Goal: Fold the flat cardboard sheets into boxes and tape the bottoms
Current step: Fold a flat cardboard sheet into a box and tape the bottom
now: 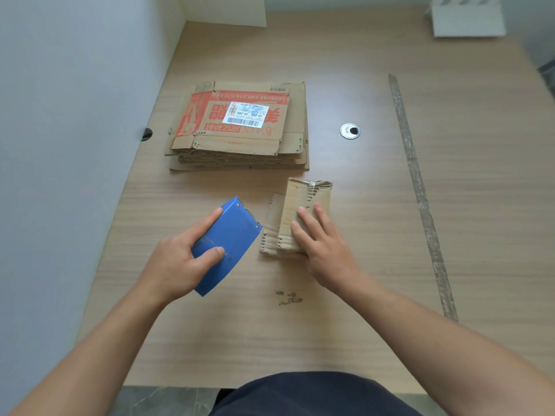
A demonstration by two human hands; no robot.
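Observation:
A stack of flat cardboard sheets (240, 130) lies on the wooden table, the top one printed red with a white shipping label. Nearer to me sits a small brown cardboard box (295, 211) with ragged flaps, lying on the table. My right hand (321, 238) rests flat on its top with straight fingers. My left hand (183, 256) grips a blue tape dispenser (228, 244) just left of the small box, index finger along its edge and thumb on its face.
A round metal cable grommet (350, 131) is set into the wooden table (390, 265). A long strip of old tape (420, 199) runs down the right side. A wall stands close on the left. Small tape scraps (288, 298) lie near the front.

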